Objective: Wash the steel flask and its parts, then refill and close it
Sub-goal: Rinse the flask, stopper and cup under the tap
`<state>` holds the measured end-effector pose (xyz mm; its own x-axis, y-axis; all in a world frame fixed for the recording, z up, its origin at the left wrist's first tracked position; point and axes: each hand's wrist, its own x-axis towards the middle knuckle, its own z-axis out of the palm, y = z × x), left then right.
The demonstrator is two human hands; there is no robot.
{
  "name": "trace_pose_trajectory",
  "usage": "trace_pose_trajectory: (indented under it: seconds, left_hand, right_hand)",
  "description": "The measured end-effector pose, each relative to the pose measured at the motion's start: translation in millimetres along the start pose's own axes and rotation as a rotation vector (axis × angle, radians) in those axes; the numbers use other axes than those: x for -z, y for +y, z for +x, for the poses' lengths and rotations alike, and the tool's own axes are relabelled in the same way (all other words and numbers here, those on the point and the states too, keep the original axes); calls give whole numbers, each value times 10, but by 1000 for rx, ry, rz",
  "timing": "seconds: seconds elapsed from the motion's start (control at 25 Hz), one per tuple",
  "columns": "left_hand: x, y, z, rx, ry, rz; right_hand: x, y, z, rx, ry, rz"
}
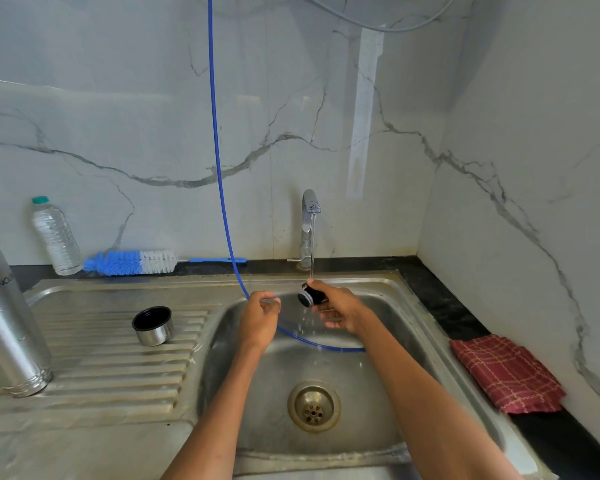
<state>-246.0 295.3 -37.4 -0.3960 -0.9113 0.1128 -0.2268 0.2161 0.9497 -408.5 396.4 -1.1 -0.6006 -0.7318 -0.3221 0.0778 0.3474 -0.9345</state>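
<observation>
Head view: your right hand (338, 308) grips the stopper (311, 294) under the tap (310, 216).
Left hand (260, 315): fingers loosely curled, holding nothing.
Left: flask (6, 327), cup (152, 325), refill, closing.

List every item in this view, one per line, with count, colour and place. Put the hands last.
steel flask: 1, silver, mouth down on the drainboard at far left
flask cup: 1, steel with black lining, mouth up on the drainboard
flask stopper: 1, black, under the running tap
bottle brush: 1, blue and white, lying on the counter by the wall
plastic bottle: 1, clear with green cap, behind the brush
tap: 1, chrome, behind the basin, water running
blue hose: 1, hanging into the basin
sink: 1, steel
cloth: 1, red checked, counter at right
left hand: curled, beside the hose
right hand: holds the stopper
</observation>
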Motion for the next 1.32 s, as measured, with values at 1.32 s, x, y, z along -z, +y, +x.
trace_pose_trajectory:
  seconds: [1.32]
  left_hand:
    - [30, -8, 10, 9, 16, -5]
  right_hand:
    - [-167, 252, 5, 457, 84, -36]
